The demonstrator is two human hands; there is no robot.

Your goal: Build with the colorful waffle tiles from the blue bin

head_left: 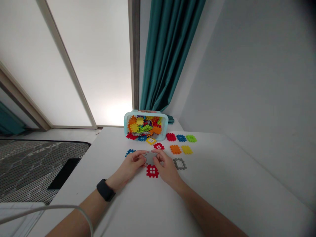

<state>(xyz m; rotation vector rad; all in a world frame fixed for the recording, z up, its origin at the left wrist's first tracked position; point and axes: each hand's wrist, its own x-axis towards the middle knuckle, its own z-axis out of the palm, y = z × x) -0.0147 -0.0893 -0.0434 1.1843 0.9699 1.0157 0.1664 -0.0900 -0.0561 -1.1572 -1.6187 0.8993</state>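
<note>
A grey toothed building tile (149, 158) is held between my two hands, above the white table. My left hand (134, 162), with a black watch on its wrist, pinches the tile's left edge. On the opposite edge, the fingers and thumb of my right hand (166, 166) grip it too. Just below lies a red window tile (152, 171); whether it touches the grey one I cannot tell. A blue tile (130, 152) shows partly behind my left hand. Beside my right hand is a grey frame tile (180, 164).
A light-blue bin (145, 125) lies on its side, full of coloured tiles, with a yellow tile (151, 141) at its mouth. Red (171, 137), blue (181, 138), green (191, 138), orange (175, 149) and yellow tiles lie right of it. A white cable (61, 206) crosses the lower left.
</note>
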